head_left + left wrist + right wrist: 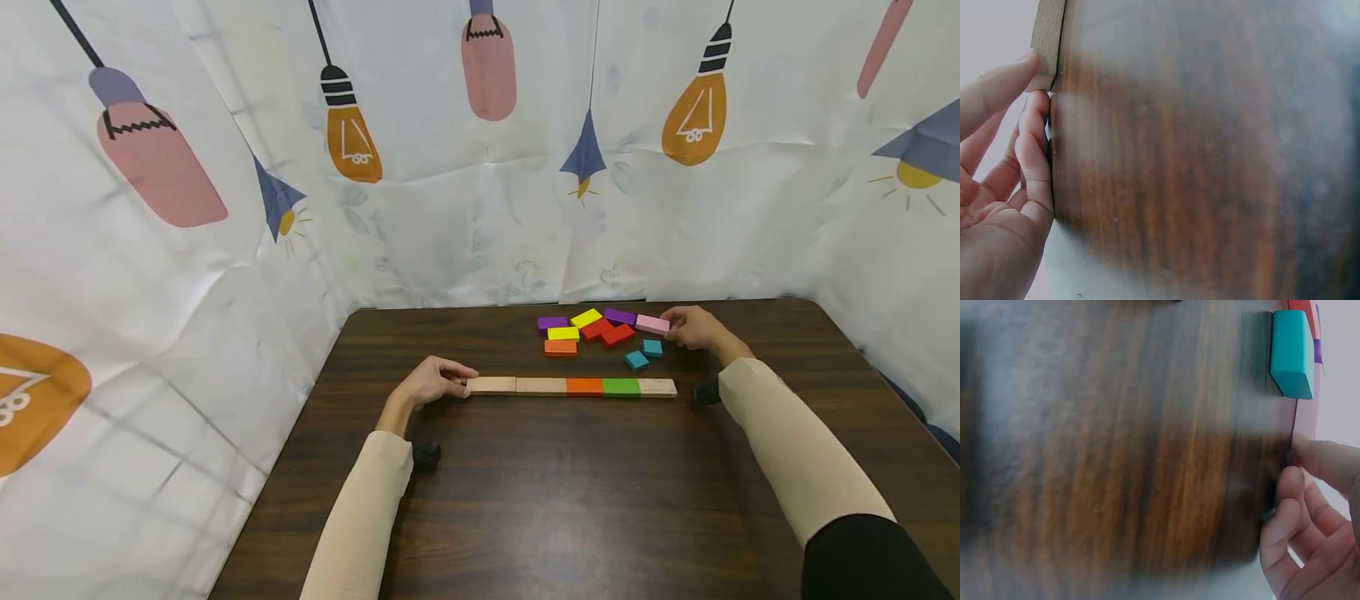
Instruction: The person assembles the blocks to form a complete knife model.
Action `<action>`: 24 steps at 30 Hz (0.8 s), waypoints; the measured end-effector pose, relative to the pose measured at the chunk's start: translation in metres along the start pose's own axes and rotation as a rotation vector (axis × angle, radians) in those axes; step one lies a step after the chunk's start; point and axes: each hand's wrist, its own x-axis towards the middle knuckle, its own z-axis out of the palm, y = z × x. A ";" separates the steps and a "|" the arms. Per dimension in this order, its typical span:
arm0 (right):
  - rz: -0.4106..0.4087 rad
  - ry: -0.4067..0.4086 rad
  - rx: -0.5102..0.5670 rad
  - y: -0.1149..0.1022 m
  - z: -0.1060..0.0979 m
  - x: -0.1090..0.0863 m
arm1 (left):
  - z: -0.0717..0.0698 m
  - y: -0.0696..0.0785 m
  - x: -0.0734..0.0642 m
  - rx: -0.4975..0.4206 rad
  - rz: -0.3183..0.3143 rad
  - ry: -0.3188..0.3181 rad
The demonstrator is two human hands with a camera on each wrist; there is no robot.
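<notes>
A straight row of blocks lies across the table, with two plain wooden blocks at the left, then an orange block [585, 387], a green block [621, 387] and another plain wooden block [657, 387]. At the row's left end, my left hand [433, 382] pinches the outermost wooden block [491, 385]; its thumb [1007, 84] lies on the block's side in the left wrist view. Farther back, my right hand [693, 327] grips the right end of a pink block [652, 324] between thumb and fingers. Two blue blocks, one nearer that hand [652, 347], lie just in front of the pink one.
Left of the pink block is a loose cluster of purple, yellow, red and orange blocks [561, 348]. The dark wooden table [585, 500] ends at a patterned white curtain [480, 242] behind. Black wrist devices [427, 456] sit under both forearms.
</notes>
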 end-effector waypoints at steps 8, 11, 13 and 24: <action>-0.057 0.051 -0.022 0.001 -0.002 -0.018 | -0.001 -0.002 0.000 0.021 0.009 -0.001; -0.086 0.085 -0.028 0.000 -0.003 -0.028 | -0.001 -0.003 0.000 0.024 0.003 0.004; -0.120 0.104 -0.030 -0.001 -0.003 -0.036 | -0.001 -0.003 0.000 0.024 -0.001 0.008; -0.286 0.132 -0.016 -0.027 0.011 -0.087 | 0.000 -0.001 0.001 0.030 0.006 0.012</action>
